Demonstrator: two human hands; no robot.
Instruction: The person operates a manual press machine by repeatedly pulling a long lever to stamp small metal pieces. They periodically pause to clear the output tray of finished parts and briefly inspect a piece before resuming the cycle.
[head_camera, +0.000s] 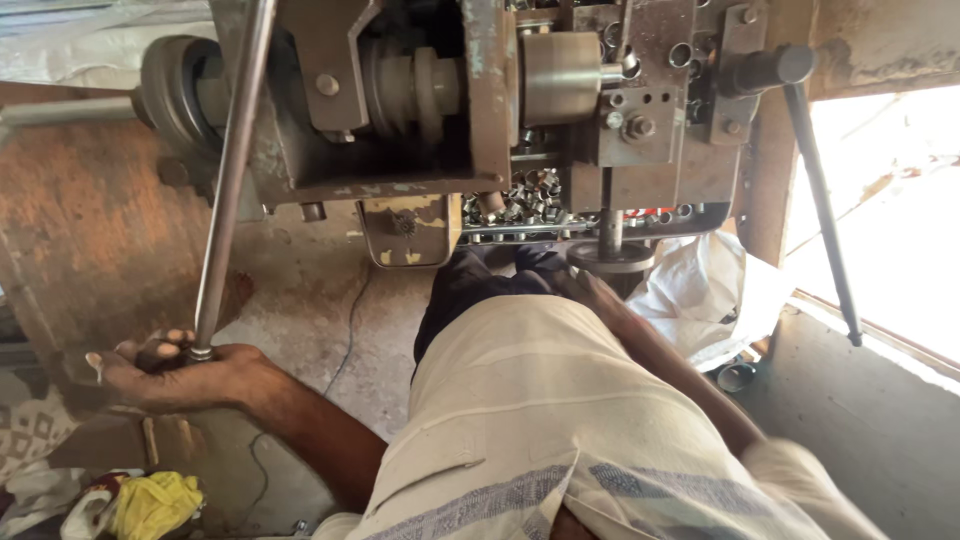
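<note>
The left hand (170, 368) wraps its grip around the lower end of a long metal lever (232, 170) that slants up to a worn machine (480, 110). The right hand (575, 283) reaches under the machine, just beside a tray of small metal rings (530, 195). A yellow cloth (155, 503) lies at the bottom left.

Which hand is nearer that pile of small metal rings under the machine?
Right. The right hand reaches just below the metal rings; the left hand grips the long lever far off to their lower left.

Both arms spread wide
Left hand (165, 372) curled closed at lower left; right forearm stretches toward centre, its hand hidden.
</note>
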